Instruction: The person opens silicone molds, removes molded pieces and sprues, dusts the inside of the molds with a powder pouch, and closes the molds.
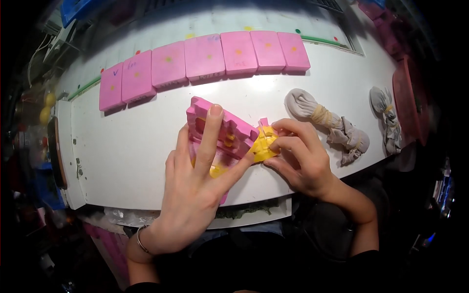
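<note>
Near the middle of the white table, my left hand holds a pink mold with a stepped edge and yellow patches inside. Its index finger lies along the mold's face, and part of the mold is hidden behind the hand. To the right, my right hand pinches a small yellow piece between thumb and fingers. The yellow piece has a pink tip at its top and sits against the mold's right end, beside my left thumb.
Several pink blocks stand in a curved row across the white table. Right of my hands lies a bundled pale cloth tied with bands. A smaller grey bundle and a red basket are at the far right.
</note>
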`<move>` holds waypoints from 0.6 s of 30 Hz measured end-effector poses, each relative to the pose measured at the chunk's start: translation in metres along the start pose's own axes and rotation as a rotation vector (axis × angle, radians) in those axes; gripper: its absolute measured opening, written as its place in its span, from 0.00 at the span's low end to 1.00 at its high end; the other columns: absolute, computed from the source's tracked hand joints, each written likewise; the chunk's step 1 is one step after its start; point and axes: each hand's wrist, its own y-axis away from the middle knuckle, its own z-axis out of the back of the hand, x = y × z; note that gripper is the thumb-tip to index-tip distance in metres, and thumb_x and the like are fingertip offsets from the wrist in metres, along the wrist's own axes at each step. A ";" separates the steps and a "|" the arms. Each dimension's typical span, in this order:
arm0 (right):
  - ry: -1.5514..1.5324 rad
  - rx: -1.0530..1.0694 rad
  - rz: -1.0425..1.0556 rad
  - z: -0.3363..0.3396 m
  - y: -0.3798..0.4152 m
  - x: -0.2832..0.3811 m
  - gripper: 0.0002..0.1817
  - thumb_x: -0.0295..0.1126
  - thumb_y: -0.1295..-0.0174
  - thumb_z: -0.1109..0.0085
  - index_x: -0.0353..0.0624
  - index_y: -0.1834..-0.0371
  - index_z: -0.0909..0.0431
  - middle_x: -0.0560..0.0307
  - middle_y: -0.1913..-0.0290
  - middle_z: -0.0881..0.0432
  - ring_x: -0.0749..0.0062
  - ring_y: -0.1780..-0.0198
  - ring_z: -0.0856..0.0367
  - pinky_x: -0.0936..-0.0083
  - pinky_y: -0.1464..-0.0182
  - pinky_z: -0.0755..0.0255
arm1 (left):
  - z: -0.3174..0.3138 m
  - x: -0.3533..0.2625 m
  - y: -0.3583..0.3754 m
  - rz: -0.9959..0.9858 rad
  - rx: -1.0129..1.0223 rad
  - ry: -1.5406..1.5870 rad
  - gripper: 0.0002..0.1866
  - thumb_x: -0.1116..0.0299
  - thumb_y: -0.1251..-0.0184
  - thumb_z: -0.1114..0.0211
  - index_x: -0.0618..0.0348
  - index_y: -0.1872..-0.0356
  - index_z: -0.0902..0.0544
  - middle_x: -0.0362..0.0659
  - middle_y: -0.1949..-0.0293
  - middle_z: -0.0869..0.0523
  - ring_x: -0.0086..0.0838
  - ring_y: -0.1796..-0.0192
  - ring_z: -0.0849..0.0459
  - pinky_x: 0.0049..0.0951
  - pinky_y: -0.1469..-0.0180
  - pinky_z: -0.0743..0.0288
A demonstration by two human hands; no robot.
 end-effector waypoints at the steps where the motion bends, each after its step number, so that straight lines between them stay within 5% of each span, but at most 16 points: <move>1: -0.018 -0.008 -0.029 0.000 0.000 0.000 0.21 0.23 0.56 0.29 0.37 0.58 0.27 0.46 0.51 0.26 0.57 0.60 0.26 0.68 0.58 0.29 | 0.000 -0.001 0.001 -0.001 0.001 0.002 0.23 0.76 0.56 0.37 0.49 0.54 0.14 0.52 0.26 0.48 0.53 0.41 0.31 0.41 0.54 0.29; 7: -0.022 0.049 0.005 0.004 -0.010 0.002 0.31 0.24 0.56 0.30 0.37 0.45 0.27 0.46 0.46 0.27 0.56 0.55 0.28 0.66 0.52 0.30 | -0.003 0.000 0.006 0.025 -0.010 -0.041 0.27 0.77 0.55 0.38 0.43 0.49 0.16 0.52 0.25 0.49 0.54 0.40 0.32 0.39 0.54 0.31; 14: 0.081 0.161 0.034 0.005 -0.016 0.004 0.31 0.26 0.54 0.30 0.42 0.42 0.27 0.48 0.47 0.28 0.53 0.50 0.30 0.64 0.48 0.32 | 0.008 -0.002 0.007 0.051 -0.063 -0.007 0.31 0.78 0.52 0.36 0.37 0.44 0.18 0.50 0.28 0.44 0.44 0.43 0.28 0.35 0.49 0.29; 16: 0.085 0.147 -0.083 0.010 -0.012 0.006 0.31 0.26 0.54 0.30 0.41 0.42 0.28 0.48 0.49 0.28 0.52 0.50 0.30 0.64 0.47 0.32 | 0.010 -0.004 0.007 0.124 -0.017 0.102 0.30 0.81 0.51 0.32 0.40 0.45 0.18 0.53 0.29 0.47 0.49 0.31 0.37 0.42 0.34 0.36; 18: 0.085 0.158 -0.114 0.017 -0.008 0.007 0.32 0.27 0.55 0.29 0.41 0.42 0.29 0.47 0.49 0.29 0.51 0.48 0.30 0.64 0.44 0.34 | 0.013 0.000 0.004 0.113 -0.027 0.116 0.33 0.81 0.50 0.34 0.43 0.39 0.23 0.54 0.29 0.46 0.49 0.30 0.39 0.42 0.32 0.38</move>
